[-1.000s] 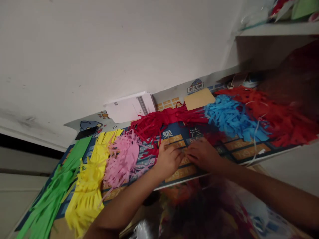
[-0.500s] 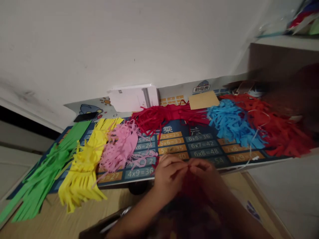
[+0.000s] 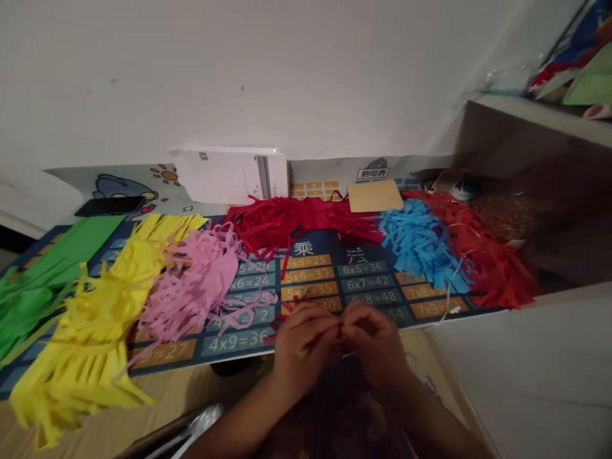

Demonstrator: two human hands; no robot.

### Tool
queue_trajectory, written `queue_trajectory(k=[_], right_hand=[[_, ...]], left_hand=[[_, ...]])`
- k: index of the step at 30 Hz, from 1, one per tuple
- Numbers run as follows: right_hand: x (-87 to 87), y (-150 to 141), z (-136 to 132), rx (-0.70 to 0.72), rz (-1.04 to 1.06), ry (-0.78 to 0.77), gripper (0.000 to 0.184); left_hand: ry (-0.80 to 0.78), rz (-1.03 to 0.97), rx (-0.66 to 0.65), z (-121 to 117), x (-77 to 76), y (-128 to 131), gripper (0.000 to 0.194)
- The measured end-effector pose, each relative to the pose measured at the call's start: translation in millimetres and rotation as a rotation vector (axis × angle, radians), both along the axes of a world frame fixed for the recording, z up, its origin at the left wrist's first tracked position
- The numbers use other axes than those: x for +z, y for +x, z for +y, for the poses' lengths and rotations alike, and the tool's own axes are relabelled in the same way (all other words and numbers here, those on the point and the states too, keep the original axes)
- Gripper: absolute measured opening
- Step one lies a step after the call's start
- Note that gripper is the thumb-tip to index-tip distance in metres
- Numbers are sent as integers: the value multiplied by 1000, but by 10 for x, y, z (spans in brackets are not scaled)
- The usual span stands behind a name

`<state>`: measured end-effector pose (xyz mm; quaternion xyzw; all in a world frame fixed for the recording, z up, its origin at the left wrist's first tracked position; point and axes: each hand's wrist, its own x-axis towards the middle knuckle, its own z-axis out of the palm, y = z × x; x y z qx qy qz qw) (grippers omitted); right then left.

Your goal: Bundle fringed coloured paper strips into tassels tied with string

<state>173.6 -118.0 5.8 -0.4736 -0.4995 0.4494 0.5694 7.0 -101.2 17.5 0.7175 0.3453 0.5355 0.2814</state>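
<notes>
My left hand and my right hand meet at the table's front edge, fingertips pinched together. Between them a bit of dark red paper shows, mostly covered by the fingers. Red paper strips stick out past my left hand onto the table mat. Left of my hands lies pink fringed paper. Behind them is a crimson fringed paper bundle, and to the right sits blue fringed paper.
Yellow fringed paper and green fringed paper lie left; the yellow overhangs the front edge. Orange-red fringed paper lies right, a white string nearby. At the back are a phone, white sheets and a tan card.
The view has swung, so the table's things sit further left. My hands remain together, fingertips still pinched. Red strips now show more clearly beside my left hand.
</notes>
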Motion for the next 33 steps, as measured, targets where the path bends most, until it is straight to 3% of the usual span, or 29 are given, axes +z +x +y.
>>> queue_trajectory(k=[2,4,7,11,16,20,28,33], right_hand=[[71,268,339,-74,-393,23,24],[156,644,821,-260,-946,-99,35],[220,1186,1543,-295,-1172,-190,29],[137,1504,2036,-218,-1389,-314,21],[42,1535,2072,-174,-1531,-359,21],[46,1593,1982,-196,-1533,-319,26],[-32,1705,1870,-228,-1354,-285,21],[116,1708,1835,-249,-1206,-216,27]], left_hand=[[-183,-88,12,16,-14,-24,12],[-474,-276,-19,24,-27,-33,16],[-823,-537,-125,23,-60,-19,33],[-930,-547,-151,21,-108,2,51],[-960,-489,-172,42,-113,-11,54],[-893,-433,-150,67,-113,-48,46],[-882,-397,-137,33,-138,-36,40],[-867,-363,-146,0,-113,-17,36]])
